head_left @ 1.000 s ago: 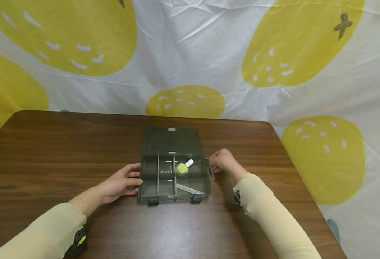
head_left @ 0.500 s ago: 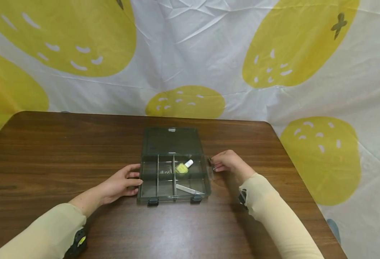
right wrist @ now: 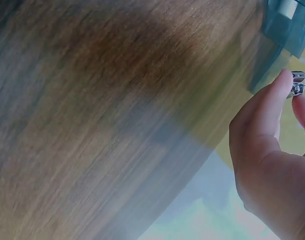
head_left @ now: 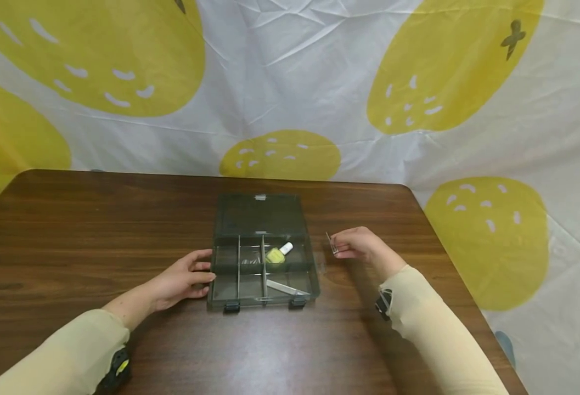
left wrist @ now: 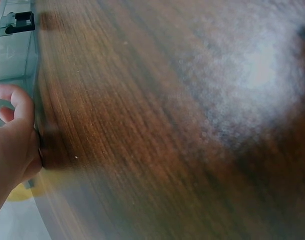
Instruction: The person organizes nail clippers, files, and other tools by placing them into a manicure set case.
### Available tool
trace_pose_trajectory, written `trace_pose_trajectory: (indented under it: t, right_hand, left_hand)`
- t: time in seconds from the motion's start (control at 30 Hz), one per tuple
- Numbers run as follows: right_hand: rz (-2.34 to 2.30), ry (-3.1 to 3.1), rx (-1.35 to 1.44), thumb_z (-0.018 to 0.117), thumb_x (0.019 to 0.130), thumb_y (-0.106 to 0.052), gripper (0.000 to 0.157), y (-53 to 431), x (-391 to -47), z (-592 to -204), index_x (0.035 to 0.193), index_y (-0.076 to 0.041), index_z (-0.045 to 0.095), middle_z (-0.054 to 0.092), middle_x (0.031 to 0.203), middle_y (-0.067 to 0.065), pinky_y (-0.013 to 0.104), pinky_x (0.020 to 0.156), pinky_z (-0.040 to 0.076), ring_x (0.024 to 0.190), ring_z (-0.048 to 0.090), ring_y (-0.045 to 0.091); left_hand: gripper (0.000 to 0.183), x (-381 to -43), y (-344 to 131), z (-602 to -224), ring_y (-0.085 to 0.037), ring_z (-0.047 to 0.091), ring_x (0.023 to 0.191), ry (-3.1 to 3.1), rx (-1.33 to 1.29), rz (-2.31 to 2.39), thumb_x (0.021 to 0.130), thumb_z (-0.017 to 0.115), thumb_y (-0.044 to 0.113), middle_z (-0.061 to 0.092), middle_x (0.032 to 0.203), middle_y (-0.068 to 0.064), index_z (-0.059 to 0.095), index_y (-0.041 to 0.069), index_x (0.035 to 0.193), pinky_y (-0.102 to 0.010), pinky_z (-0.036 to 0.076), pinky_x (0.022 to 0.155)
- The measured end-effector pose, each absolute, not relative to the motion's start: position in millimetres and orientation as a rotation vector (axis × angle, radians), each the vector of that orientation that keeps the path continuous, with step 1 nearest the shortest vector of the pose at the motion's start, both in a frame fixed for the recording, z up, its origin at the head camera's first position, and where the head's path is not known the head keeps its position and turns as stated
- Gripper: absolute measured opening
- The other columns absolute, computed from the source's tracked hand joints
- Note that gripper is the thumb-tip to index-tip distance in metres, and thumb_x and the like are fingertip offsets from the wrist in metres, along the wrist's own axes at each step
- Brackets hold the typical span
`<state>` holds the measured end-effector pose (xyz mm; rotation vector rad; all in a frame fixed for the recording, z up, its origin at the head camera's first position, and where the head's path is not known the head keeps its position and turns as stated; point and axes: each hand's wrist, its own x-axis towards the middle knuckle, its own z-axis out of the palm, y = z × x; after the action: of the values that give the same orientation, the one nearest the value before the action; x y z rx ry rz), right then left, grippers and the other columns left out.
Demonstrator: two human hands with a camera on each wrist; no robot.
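Note:
A dark see-through compartment box (head_left: 226, 282) lies on the table with its lid (head_left: 260, 214) folded back. My left hand (head_left: 183, 280) rests on its left side, thumb at the rim and fingers against the wall. In the left wrist view, bent fingers touch the wall near a black latch (left wrist: 23, 22). Right of the box, my right hand (head_left: 361, 245) pinches a small silver nail clipper (right wrist: 297, 84) between thumb and fingertips, its thin lever sticking up. Inside the box lie a yellow nail polish bottle (head_left: 275, 255) with a white cap and a slim whitish strip (head_left: 285, 287).
Thin dividers (head_left: 263, 282) split the box into compartments, one holding small clear bits (head_left: 251, 261). A clear flap (head_left: 320, 263) juts from its right side. The brown wood-grain table (head_left: 122, 219) ends at a patterned cloth (head_left: 319, 82).
My right hand has moved right, away from the box's right side, with the nail clipper in its fingers. My left hand has stayed at the box's left side.

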<state>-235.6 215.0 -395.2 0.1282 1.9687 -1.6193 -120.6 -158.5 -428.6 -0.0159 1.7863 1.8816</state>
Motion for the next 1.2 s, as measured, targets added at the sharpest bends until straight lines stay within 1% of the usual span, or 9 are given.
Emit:
trace_pose_trajectory:
  t: [0.1, 0.17, 0.23, 0.33, 0.43, 0.73, 0.9, 1.03, 1.2]
  right_hand:
    - [-1.633, 1.944, 0.129, 0.045, 0.089, 0.003, 0.028, 217.2, -236.5, -396.1, 0.114, 0.012, 0.052, 0.062, 0.068, -0.004, 0.018, 0.061, 0.054, 0.062, 0.059, 0.006]
    - [-1.642, 1.93, 0.124, 0.045, 0.088, 0.003, 0.027, 218.0, -236.6, -395.7, 0.112, 0.011, 0.053, 0.062, 0.068, -0.004, 0.018, 0.061, 0.054, 0.062, 0.06, 0.006]
    - [-1.647, 1.919, 0.124, 0.045, 0.088, 0.003, 0.029, 218.1, -236.0, -393.9, 0.114, 0.012, 0.051, 0.062, 0.068, -0.003, 0.018, 0.062, 0.054, 0.062, 0.06, 0.006]
    - [-1.645, 1.912, 0.113, 0.046, 0.089, 0.002, 0.036, 216.5, -234.7, -390.0, 0.122, 0.015, 0.045, 0.062, 0.07, -0.003, 0.018, 0.064, 0.054, 0.065, 0.061, 0.006]
    - [-1.641, 1.908, 0.104, 0.046, 0.089, 0.001, 0.039, 213.9, -232.9, -386.0, 0.125, 0.016, 0.043, 0.063, 0.071, -0.003, 0.018, 0.065, 0.055, 0.066, 0.061, 0.005]
    - [-1.636, 1.868, 0.052, 0.045, 0.09, 0.001, 0.035, 204.9, -226.6, -380.4, 0.122, 0.015, 0.044, 0.064, 0.07, -0.005, 0.018, 0.066, 0.054, 0.066, 0.062, 0.005]
    - [-1.601, 1.866, 0.027, 0.045, 0.091, 0.0, 0.039, 195.5, -222.2, -378.5, 0.126, 0.016, 0.043, 0.063, 0.069, -0.006, 0.018, 0.065, 0.054, 0.065, 0.061, 0.005]
    - [-1.579, 1.856, -0.004, 0.045, 0.09, 0.0, 0.043, 187.0, -218.0, -377.7, 0.128, 0.019, 0.04, 0.065, 0.069, -0.005, 0.017, 0.065, 0.054, 0.065, 0.062, 0.005]
    - [-1.571, 1.833, -0.034, 0.047, 0.089, -0.001, 0.041, 174.8, -210.0, -374.0, 0.125, 0.018, 0.043, 0.064, 0.068, -0.004, 0.018, 0.064, 0.054, 0.064, 0.061, 0.005]
  left_hand:
    - [0.074, -121.0, -158.8, -428.5, -0.014, 0.047, 0.095, 1.784, -0.018, 1.883, 0.094, 0.052, 0.008, 0.015, 0.141, -0.027, 0.003, 0.001, 0.148, -0.023, 0.05, 0.073]
    - [0.074, -121.4, -158.9, -428.4, -0.014, 0.047, 0.095, 1.782, -0.02, 1.884, 0.094, 0.052, 0.007, 0.016, 0.141, -0.027, 0.003, 0.001, 0.148, -0.023, 0.05, 0.073]
    - [0.073, -122.0, -159.0, -428.7, -0.014, 0.047, 0.095, 1.781, -0.02, 1.885, 0.094, 0.052, 0.007, 0.016, 0.141, -0.026, 0.003, 0.001, 0.148, -0.023, 0.05, 0.073]
    - [0.073, -123.1, -159.0, -429.3, -0.013, 0.047, 0.094, 1.779, -0.017, 1.89, 0.094, 0.051, 0.006, 0.016, 0.14, -0.026, 0.003, 0.0, 0.148, -0.023, 0.05, 0.072]
    - [0.073, -124.0, -158.8, -429.4, -0.012, 0.048, 0.092, 1.776, -0.012, 1.897, 0.094, 0.051, 0.006, 0.016, 0.14, -0.027, 0.002, 0.0, 0.148, -0.023, 0.05, 0.072]
    - [0.072, -125.1, -158.6, -429.5, -0.012, 0.048, 0.091, 1.784, -0.014, 1.89, 0.095, 0.05, 0.005, 0.016, 0.14, -0.027, 0.002, 0.0, 0.148, -0.023, 0.05, 0.072]
    - [0.072, -125.2, -158.1, -429.8, -0.012, 0.048, 0.091, 1.787, -0.016, 1.882, 0.095, 0.05, 0.006, 0.015, 0.141, -0.027, 0.002, 0.0, 0.148, -0.023, 0.05, 0.072]
    - [0.072, -125.2, -157.3, -429.6, -0.012, 0.048, 0.09, 1.788, -0.018, 1.884, 0.095, 0.05, 0.005, 0.016, 0.141, -0.027, 0.002, 0.0, 0.148, -0.022, 0.049, 0.071]
    - [0.071, -125.4, -156.4, -429.0, -0.012, 0.048, 0.09, 1.789, -0.023, 1.89, 0.094, 0.05, 0.005, 0.016, 0.14, -0.027, 0.003, 0.0, 0.148, -0.022, 0.049, 0.07]
